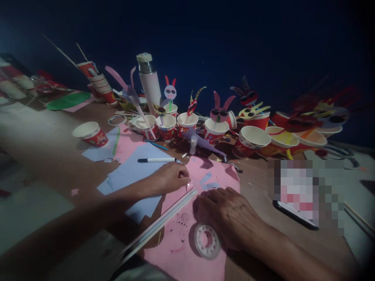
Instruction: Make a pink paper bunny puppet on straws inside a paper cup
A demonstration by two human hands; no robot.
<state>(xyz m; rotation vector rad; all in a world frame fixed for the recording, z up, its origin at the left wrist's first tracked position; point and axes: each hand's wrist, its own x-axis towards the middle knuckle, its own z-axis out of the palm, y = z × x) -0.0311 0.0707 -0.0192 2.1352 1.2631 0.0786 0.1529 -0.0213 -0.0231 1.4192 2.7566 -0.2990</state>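
My left hand is closed in a pinch above the pink paper, a small shiny clear piece, perhaps tape, at its fingertips. My right hand is curled, its fingertips at the upper end of some long white straws. These slant down to the near left across the paper. Beside the right wrist lies a roll of clear tape. Small blue paper strips rest just beyond the right knuckles. Under the left forearm spreads light blue paper, with a capped marker on it.
Paper cups holding paper animal figures line the back of the table. A pale flask rises behind them. One cup stands at left. On the right is a phone, partly pixelated. A small clear bottle stands centrally.
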